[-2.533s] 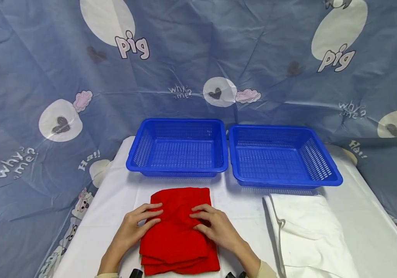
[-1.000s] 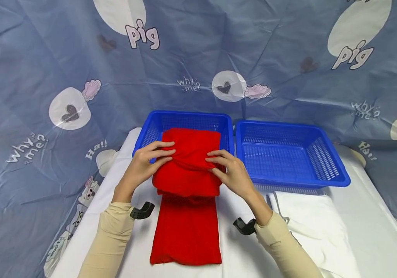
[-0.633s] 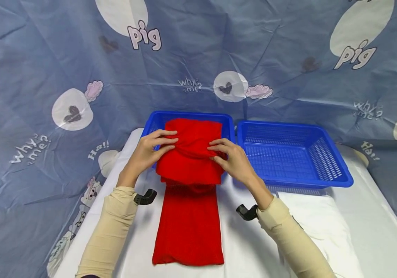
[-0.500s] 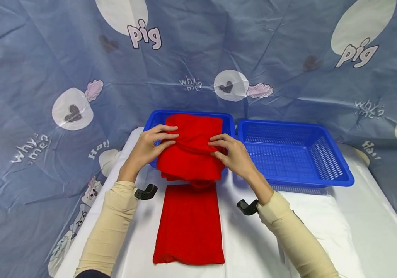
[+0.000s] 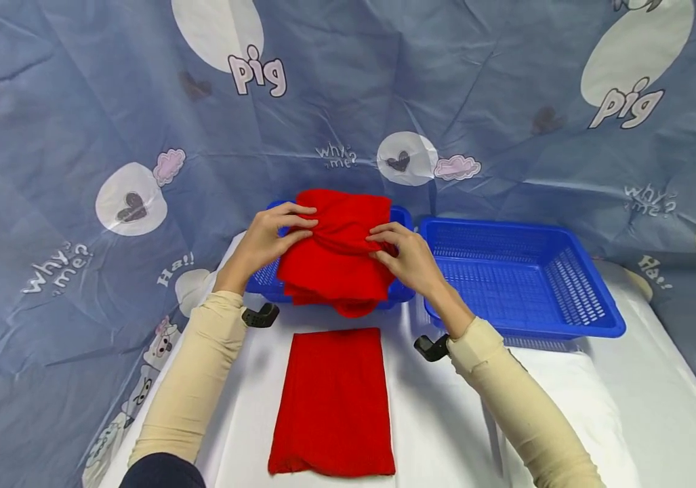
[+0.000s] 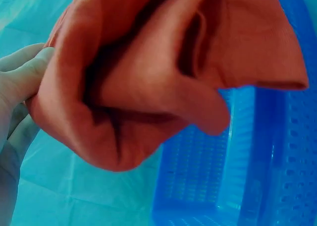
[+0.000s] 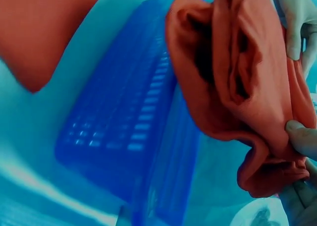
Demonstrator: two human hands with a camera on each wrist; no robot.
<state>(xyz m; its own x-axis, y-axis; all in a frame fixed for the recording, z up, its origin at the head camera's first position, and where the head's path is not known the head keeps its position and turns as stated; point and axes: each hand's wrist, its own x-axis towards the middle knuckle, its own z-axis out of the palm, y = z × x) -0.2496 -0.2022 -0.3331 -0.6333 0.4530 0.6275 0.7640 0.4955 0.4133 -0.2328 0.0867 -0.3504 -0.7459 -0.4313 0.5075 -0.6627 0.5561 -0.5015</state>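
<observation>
two hands hold the red bundle (image 5: 335, 268), a loose stack of folded cloth, by its opposite sides above the left basket (image 5: 266, 279). the left hand (image 5: 267, 238) pinches one side, its fingers on the upper face; the right hand (image 5: 407, 259) pinches the other, and the right wrist view shows a thumb on one face of the cloth with fingers on the other. the bundle looks light and soft, with no stiffness of its own: the wrist views show the folds gaping and the lower edge sagging into a rounded loop. it seems neither fragile nor slippery, but inner layers could slide out if only the top one is pinched. the best hold is probably at both sides, thumb and fingers taking in every layer. how many pieces it contains cannot be told.

the left basket is blue mesh, and the bundle covers most of its opening, its front edge overhanging the near rim; what lies beneath the cloth is hidden in the head view. the right basket (image 5: 503, 288), just beside it, shows its perforated floor and walls. nearer the person, a flat red cloth (image 5: 334, 407) and a white cloth (image 5: 576, 400) lie on the white sheet (image 5: 445, 434).
</observation>
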